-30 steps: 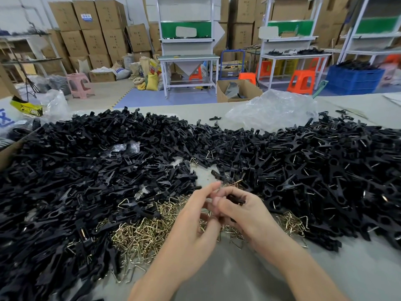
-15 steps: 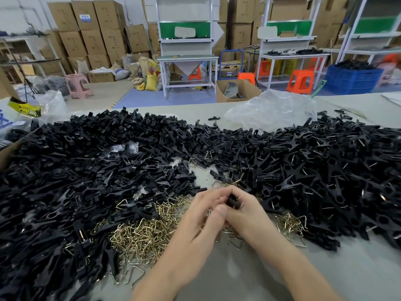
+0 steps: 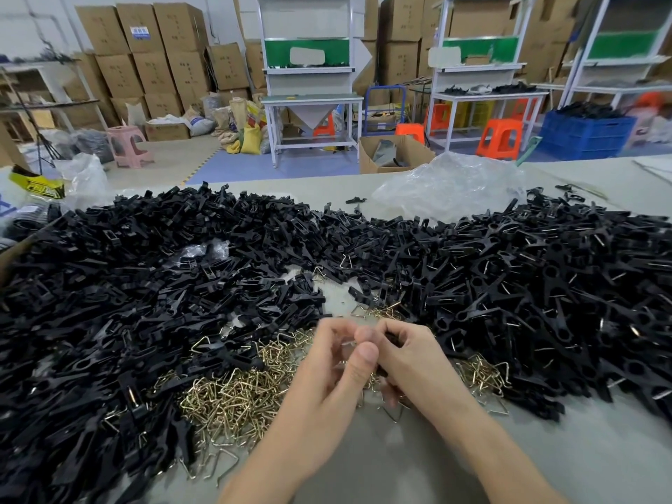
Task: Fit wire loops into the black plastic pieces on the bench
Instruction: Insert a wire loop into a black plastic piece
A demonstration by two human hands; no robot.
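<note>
Right hand [image 3: 411,358] mostly hides its black piece [image 3: 392,338]; wire loop [image 3: 348,343] blurred.

The desk [image 3: 400,467] is being shown in a plain pale grey-beige, and most of it is being covered by the matt black of the black plastic pieces [image 3: 145,285]. Among them a shiny brass-gold is being given off by the wire loops [image 3: 236,394]. A clear, whitish sheen is being shown by the crumpled plastic bag [image 3: 447,183]. Behind, plain brown is being shown by the cardboard boxes [image 3: 145,49], bright orange by the stools [image 3: 500,138], pale pink by another stool [image 3: 127,145], deep blue by a crate [image 3: 585,136] and yellow by a sack [image 3: 251,138]. Green panels [image 3: 307,49] are being framed in white, and part of the floor [image 3: 276,169] is being shown in blue.
</note>
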